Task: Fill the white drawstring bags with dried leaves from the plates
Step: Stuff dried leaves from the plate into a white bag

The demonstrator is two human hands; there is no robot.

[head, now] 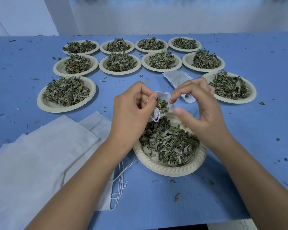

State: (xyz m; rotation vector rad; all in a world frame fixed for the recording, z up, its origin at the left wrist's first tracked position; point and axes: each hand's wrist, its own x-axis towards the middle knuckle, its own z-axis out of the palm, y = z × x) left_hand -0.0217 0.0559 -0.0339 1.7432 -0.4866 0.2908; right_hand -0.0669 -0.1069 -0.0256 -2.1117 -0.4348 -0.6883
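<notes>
A small white drawstring bag [165, 97] with dried leaves showing at its open mouth hangs over the near plate [170, 168], which holds a heap of dried leaves [170, 141]. My left hand [133, 110] pinches the bag's left rim, fingers curled round the cloth. My right hand [198, 107] pinches the bag's right rim between thumb and forefinger. A second white bag [178, 78] lies flat on the table behind my right hand, partly hidden by it.
Several cream plates heaped with dried leaves stand in rows across the blue table [239, 163], such as the left one [66, 95] and the right one [229, 87]. A pile of empty white bags [45, 156] with loose strings lies at front left. Leaf crumbs lie scattered around.
</notes>
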